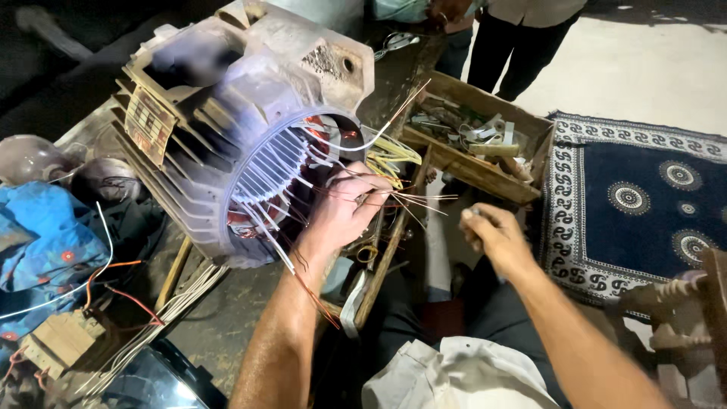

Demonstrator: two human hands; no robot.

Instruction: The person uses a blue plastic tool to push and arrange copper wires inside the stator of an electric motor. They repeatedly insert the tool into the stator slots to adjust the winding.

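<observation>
Two hands (pixel 344 208) (pixel 492 235), one motor stator (pixel 242 121), copper wires (pixel 409 198)

The motor housing (pixel 227 113) is cast metal, matt grey, ribbed and scuffed. Inside it, the copper windings (pixel 318 132) shine reddish, with smooth white sleeves between them. The thin wires (pixel 413 198) look bare and glossy. The tool tray (pixel 485 170) is rough, worn wood. The blue cloth (pixel 45 242) is soft and crumpled; the rug (pixel 644 197) is woven.

light: bright from upper right | left dim | edges slightly blurred, warped
</observation>
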